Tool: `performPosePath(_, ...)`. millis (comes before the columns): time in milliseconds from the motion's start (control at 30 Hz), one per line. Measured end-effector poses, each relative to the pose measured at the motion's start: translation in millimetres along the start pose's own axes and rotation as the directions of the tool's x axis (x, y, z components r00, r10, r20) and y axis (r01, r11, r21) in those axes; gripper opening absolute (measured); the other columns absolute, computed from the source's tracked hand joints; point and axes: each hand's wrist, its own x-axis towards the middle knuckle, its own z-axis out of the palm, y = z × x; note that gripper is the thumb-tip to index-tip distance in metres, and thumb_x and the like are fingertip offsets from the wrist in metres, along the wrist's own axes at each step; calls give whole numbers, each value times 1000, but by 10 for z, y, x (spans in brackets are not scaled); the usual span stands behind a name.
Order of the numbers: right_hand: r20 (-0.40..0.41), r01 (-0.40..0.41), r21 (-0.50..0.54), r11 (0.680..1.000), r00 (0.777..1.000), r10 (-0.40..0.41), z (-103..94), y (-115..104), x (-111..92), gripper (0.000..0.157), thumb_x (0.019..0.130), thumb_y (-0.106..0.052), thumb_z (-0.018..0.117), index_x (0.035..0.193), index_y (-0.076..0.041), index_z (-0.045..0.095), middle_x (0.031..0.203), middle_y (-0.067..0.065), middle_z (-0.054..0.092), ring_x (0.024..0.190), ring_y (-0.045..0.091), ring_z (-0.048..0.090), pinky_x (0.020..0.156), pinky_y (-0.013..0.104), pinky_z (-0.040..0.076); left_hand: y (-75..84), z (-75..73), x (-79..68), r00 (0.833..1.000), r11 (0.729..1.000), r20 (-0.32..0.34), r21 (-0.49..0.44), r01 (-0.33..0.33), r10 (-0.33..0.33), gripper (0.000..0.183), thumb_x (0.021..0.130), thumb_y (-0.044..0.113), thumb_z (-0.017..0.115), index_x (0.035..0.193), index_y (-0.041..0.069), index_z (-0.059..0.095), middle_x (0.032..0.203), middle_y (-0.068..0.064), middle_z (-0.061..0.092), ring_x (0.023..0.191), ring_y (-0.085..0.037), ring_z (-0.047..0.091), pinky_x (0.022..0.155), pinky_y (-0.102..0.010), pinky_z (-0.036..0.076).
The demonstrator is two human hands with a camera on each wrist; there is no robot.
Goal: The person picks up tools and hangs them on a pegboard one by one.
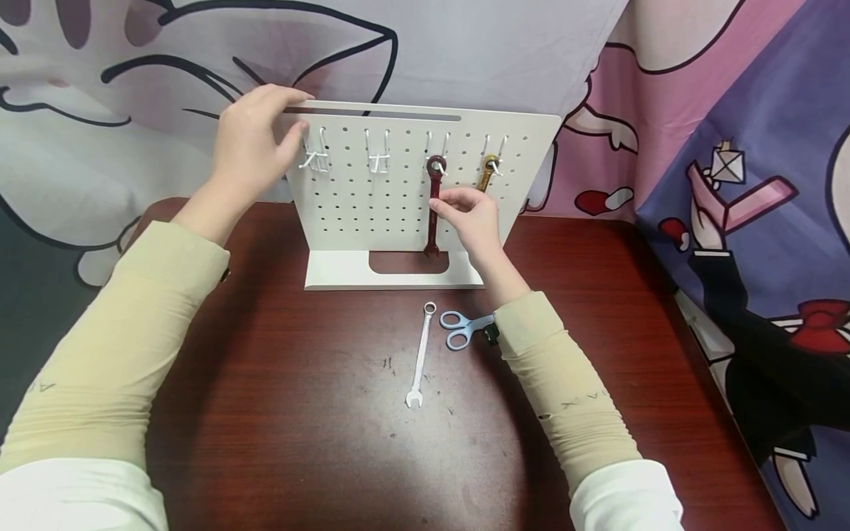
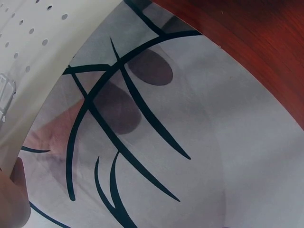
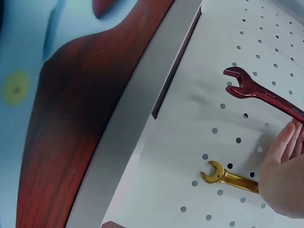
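Observation:
A white pegboard (image 1: 405,199) stands upright on its base, fitted with several wire hooks. My left hand (image 1: 255,136) grips its upper left corner, fingers over the top edge and thumb on the front; the left wrist view catches only part of that hand (image 2: 13,199). A dark red wrench (image 1: 433,214) hangs by its ring end on a hook, open end down. Midway along its shaft, my right hand (image 1: 473,217) pinches it between thumb and fingers. Just behind that hand a gold wrench (image 3: 232,181) hangs on the rightmost hook, its ring end (image 1: 490,162) showing above.
On the brown table (image 1: 299,413) in front of the board lie a silver wrench (image 1: 421,358) and light blue scissors (image 1: 458,330), the latter partly under the right forearm. Two hooks at the left (image 1: 378,158) hold nothing. A printed cloth (image 1: 465,51) hangs behind the board.

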Motion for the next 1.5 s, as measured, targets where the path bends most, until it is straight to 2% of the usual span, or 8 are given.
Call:
performPosePath(300, 35, 0, -46, 999, 999, 1, 4, -38, -15, 11, 92, -8, 80, 102, -2, 79, 84, -17, 71, 79, 0, 65, 76, 17, 53, -2, -3, -11, 1000, 1000, -5, -4, -2, 2, 32, 102, 8, 64, 133, 6, 71, 132, -17, 74, 128, -39, 67, 106, -59, 50)
performPosePath(600, 103, 44, -160, 986, 994, -28, -118, 42, -30, 21, 94, -9, 79, 112, 4, 79, 102, 5, 79, 81, -3, 67, 78, 16, 51, 3, 9, -21, 1000, 1000, 1, -1, 0, 0, 32, 102, 7, 64, 133, 6, 71, 132, -17, 74, 128, -38, 67, 108, -58, 50)
performPosePath(867, 227, 100, -249, 963, 973, -43, -274, 118, -103, 19, 94, -8, 78, 110, 4, 80, 111, 22, 79, 79, -4, 68, 77, 15, 54, -8, 15, -21, 1000, 1000, 0, -4, 1, -1, 32, 102, 8, 64, 133, 6, 71, 132, -16, 74, 127, -38, 67, 108, -57, 51)
performPosePath(1067, 353, 145, -348, 926, 936, -14, -393, 152, -193, 18, 94, -7, 79, 108, 3, 80, 104, 20, 81, 75, -5, 67, 74, 13, 54, -11, 13, -20, 1000, 1000, 0, -2, 0, 0, 32, 102, 8, 64, 133, 7, 71, 132, -16, 74, 127, -38, 67, 108, -56, 51)
performPosePath(1267, 488, 217, -421, 881, 872, 18, -536, 167, -310, 17, 93, -6, 79, 107, 2, 80, 97, 17, 81, 76, 3, 67, 72, 18, 52, -15, 16, -15, 1000, 1000, -5, -4, -5, 4, 32, 102, 8, 65, 133, 7, 71, 132, -16, 74, 127, -37, 67, 108, -56, 51)
performPosePath(1500, 597, 268, -447, 854, 800, 61, -678, 273, -355, 13, 90, -1, 79, 103, 2, 80, 97, 15, 82, 77, 5, 68, 72, 18, 54, -14, 13, -1, 1000, 1000, -14, 2, -17, 17, 32, 102, 8, 65, 133, 5, 71, 131, -16, 74, 126, -38, 68, 107, -56, 51)
